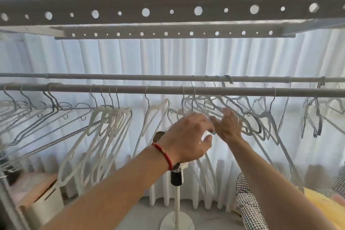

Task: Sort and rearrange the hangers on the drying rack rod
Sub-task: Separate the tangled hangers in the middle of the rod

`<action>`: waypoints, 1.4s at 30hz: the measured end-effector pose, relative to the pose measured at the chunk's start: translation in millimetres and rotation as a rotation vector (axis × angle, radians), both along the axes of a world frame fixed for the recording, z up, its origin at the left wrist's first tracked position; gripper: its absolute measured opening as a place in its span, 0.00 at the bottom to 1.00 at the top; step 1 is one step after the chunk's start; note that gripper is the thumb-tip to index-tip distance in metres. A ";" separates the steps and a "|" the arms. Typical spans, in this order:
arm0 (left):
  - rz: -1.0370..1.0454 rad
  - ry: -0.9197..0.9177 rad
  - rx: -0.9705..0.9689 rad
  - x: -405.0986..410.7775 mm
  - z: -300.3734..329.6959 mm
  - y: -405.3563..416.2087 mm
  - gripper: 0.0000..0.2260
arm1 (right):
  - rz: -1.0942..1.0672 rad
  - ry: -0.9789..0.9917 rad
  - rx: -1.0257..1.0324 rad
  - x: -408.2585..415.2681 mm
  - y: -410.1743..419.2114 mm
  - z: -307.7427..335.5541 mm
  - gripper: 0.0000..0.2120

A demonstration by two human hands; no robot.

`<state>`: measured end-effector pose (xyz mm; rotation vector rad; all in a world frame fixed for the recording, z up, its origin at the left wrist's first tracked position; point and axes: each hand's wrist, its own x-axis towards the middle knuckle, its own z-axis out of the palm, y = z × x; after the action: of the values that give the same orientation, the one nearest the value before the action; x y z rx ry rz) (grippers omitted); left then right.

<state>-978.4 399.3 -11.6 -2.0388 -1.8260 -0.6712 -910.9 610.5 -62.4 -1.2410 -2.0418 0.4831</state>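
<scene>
Left hand [188, 136], right hand [228, 125] among hangers [205, 106] on rod [168, 89].

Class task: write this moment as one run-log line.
left hand: grips white hanger | right hand: open among grey hangers | near rod: sorting unfinished

Bright backlight through white curtains [186, 58], soft blur, curved edges.

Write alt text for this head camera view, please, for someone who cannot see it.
Two bare hands, left hand and right hand, reach up among white hangers hung on a drying rack rod, with white curtains behind and a red bracelet on the left wrist.
</scene>
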 end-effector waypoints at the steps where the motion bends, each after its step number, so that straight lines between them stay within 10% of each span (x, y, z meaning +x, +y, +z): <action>1: -0.035 0.029 -0.017 0.6 -4.0 13.4 0.11 | -0.015 -0.037 -0.018 -1.8 5.0 0.7 0.35; 9: 0.282 0.183 -0.311 8.9 1.5 80.5 0.15 | 0.137 -0.104 -0.072 -13.3 31.5 -3.2 0.36; 16: 0.423 0.083 -0.305 10.7 -1.8 93.0 0.14 | 0.398 0.170 -0.816 -36.9 39.9 5.0 0.19; 20: 0.474 0.103 -0.307 8.8 1.0 88.3 0.13 | 0.498 0.273 -1.026 -77.5 83.9 -27.0 0.38; 30: 0.465 0.113 -0.275 -1.8 1.7 76.6 0.14 | 0.463 0.339 -0.870 -65.9 67.0 21.4 0.23; 42: 0.395 0.420 -0.256 -18.6 -22.6 61.3 0.12 | 0.418 0.348 -1.170 -28.2 34.4 -62.0 0.15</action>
<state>-997.0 460.6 -34.2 -1.7052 -2.0324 0.0972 -939.1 644.9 -124.5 -1.1386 -1.6612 2.1266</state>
